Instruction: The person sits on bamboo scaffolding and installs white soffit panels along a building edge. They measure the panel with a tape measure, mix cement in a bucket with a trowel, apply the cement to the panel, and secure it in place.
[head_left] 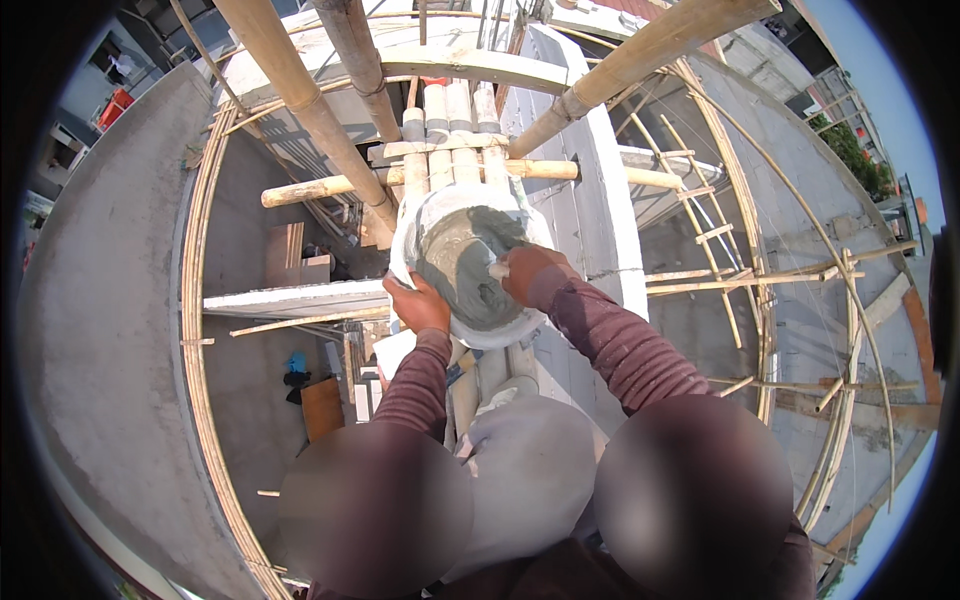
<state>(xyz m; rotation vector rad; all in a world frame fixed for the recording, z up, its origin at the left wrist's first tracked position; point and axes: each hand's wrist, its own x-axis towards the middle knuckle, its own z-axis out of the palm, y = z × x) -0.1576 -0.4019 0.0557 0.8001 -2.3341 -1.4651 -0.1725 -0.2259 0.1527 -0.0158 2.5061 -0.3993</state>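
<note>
A round white bucket (402, 243) stands in front of me on the bamboo platform, with wet grey mortar (455, 262) inside. My left hand (420, 306) is closed on the bucket's near left rim, thumb toward the inside. Over the right side of the bucket, my right hand (535, 274) is closed around a pale-handled tool (497, 270). The tool's lower end is sunk in the mortar, so its shape cannot be made out. Grey smears coat the inner wall of the bucket.
Bamboo poles (460, 125) lie side by side beyond the bucket. Thick slanting poles (300, 90) rise at both sides. A white block wall (610, 220) runs close on the right. Deep rooms drop away on the left, with a brown board (322, 408) far below. A bamboo ladder (700, 215) leans at right.
</note>
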